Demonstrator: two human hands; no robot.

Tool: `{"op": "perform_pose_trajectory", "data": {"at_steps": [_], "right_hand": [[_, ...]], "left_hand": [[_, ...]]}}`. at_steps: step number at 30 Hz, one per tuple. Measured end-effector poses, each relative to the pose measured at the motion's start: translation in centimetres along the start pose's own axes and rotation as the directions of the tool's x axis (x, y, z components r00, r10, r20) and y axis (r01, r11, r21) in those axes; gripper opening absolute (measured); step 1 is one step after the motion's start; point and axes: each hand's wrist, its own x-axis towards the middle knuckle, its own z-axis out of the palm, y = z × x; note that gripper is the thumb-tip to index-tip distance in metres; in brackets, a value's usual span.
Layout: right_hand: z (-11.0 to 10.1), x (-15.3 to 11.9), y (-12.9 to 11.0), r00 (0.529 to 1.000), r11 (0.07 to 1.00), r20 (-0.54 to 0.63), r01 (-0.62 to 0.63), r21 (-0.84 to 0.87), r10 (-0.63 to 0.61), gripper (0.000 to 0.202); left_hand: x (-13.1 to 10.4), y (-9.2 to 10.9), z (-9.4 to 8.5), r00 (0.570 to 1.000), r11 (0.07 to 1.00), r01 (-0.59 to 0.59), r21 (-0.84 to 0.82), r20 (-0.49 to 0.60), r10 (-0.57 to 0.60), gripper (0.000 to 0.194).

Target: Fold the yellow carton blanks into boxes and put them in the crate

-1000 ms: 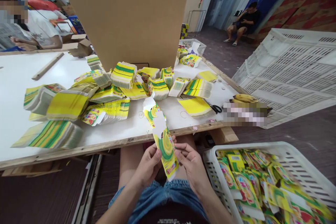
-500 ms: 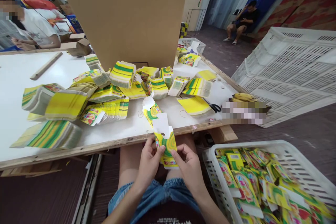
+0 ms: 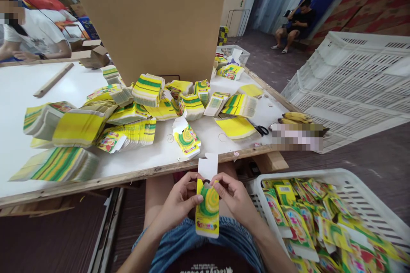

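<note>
A small yellow and green printed carton (image 3: 207,211) is held over my lap, its white top flap (image 3: 208,167) standing up. My left hand (image 3: 183,194) grips its left side, thumb across the front. On the right side, my right hand (image 3: 231,192) pinches the upper edge near the flap. Just beyond, at the table's front edge, lies another carton (image 3: 187,140) of the same print with a white flap. Stacks of flat cartons (image 3: 77,126) spread across the white table behind it.
A white plastic basket (image 3: 261,192) full of printed cartons stands at my right. Black-handled scissors (image 3: 262,130) and bananas (image 3: 296,117) lie near the table's right end. A tall cardboard sheet (image 3: 147,21) rises behind the stacks. Stacked white crates (image 3: 352,89) stand farther right. Two people sit farther off.
Both hands have drawn the carton down toward my lap and away from the table. My right fingers have shifted up to its top edge. The carton on the table now shows more fully.
</note>
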Motion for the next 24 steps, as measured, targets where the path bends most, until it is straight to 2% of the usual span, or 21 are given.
{"op": "perform_pose_trajectory", "data": {"at_steps": [2, 4, 5, 8, 10, 12, 14, 16, 19, 24], "right_hand": [[0.2, 0.0, 0.0, 0.998, 0.998, -0.046, 0.039, -0.049, -0.041, 0.024], [0.4, 0.0, 0.1, 0.992, 0.999, -0.119, 0.046, -0.011, -0.047, 0.017], [0.5, 0.0, 0.3, 0.986, 0.999, -0.160, 0.041, 0.026, -0.036, 0.021], [0.3, 0.0, 0.6, 0.968, 0.998, -0.248, 0.049, 0.043, -0.037, 0.030], [-0.1, 0.1, 0.6, 0.972, 1.000, -0.232, 0.023, -0.013, -0.025, 0.030], [-0.4, 0.1, 0.5, 0.989, 0.998, -0.138, -0.061, -0.033, 0.056, 0.034], [-0.4, 0.2, 0.3, 0.988, 0.987, -0.038, -0.149, -0.056, 0.147, 0.042], [-0.2, 0.3, 0.1, 0.984, 0.973, -0.022, -0.177, -0.148, 0.175, 0.040], [0.3, 0.3, -0.2, 0.985, 0.943, -0.100, -0.163, -0.291, 0.139, 0.030], [0.7, 0.0, -0.1, 0.989, 0.949, -0.106, -0.126, -0.289, 0.099, 0.033]], "left_hand": [[0.0, 0.0, 0.1, 1.000, 1.000, 0.010, -0.014, -0.005, -0.010, 0.058], [0.1, -0.1, 0.1, 1.000, 1.000, 0.023, -0.014, 0.004, -0.023, 0.073], [0.1, -0.1, 0.1, 1.000, 1.000, 0.029, -0.006, 0.009, -0.029, 0.072], [0.2, -0.3, -0.1, 1.000, 0.998, 0.021, 0.065, -0.022, -0.019, 0.051], [0.3, -0.4, -0.1, 0.997, 0.987, 0.003, 0.163, -0.082, 0.011, 0.041], [0.3, -0.6, -0.1, 0.991, 0.963, -0.013, 0.269, -0.123, 0.048, 0.038], [0.2, -0.9, 0.0, 0.991, 0.947, -0.021, 0.321, -0.120, 0.062, 0.039], [0.2, -1.1, 0.2, 0.996, 0.954, -0.016, 0.298, -0.083, 0.043, 0.041], [0.2, -1.0, 0.3, 0.999, 0.978, -0.004, 0.207, -0.050, 0.015, 0.044], [0.5, -0.4, 0.4, 0.994, 0.997, 0.003, 0.072, -0.106, 0.005, 0.050]]}}
